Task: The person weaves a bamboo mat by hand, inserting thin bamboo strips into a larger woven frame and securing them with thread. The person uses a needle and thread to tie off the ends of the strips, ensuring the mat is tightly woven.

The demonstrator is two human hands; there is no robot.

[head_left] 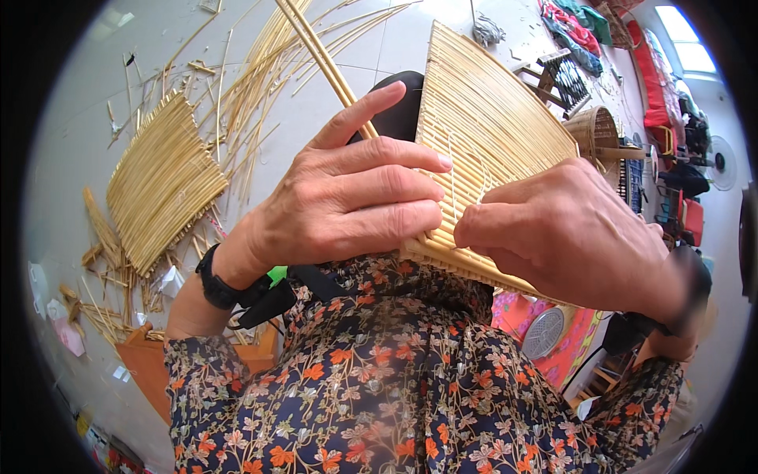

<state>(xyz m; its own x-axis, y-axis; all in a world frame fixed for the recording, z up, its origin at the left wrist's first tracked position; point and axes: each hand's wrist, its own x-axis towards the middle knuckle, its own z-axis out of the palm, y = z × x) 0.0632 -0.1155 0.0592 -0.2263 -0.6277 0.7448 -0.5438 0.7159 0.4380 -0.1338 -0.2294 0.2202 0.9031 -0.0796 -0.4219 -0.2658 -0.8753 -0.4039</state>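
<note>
A panel of thin straw-coloured stalks [505, 107] lies in front of my body, its rows bound side by side. My left hand [347, 197] is at its left edge, three fingers laid over the stalks and the index finger lifted; the thumb is hidden. Two long loose stalks [328, 67] run up and away from between the index and middle fingers. My right hand [560, 233] is closed in a pinch over the near part of the panel. A thin pale thread [452, 170] crosses the stalks and loops toward the right fingertips, which are partly hidden.
On the floor at left lies a second bound stalk panel [162, 186], with scraps and offcuts around it. Long loose stalks [264, 71] spread behind. A wicker basket [592, 130] stands at right, near a standing fan [720, 162]. A wooden stool [146, 359] is at lower left.
</note>
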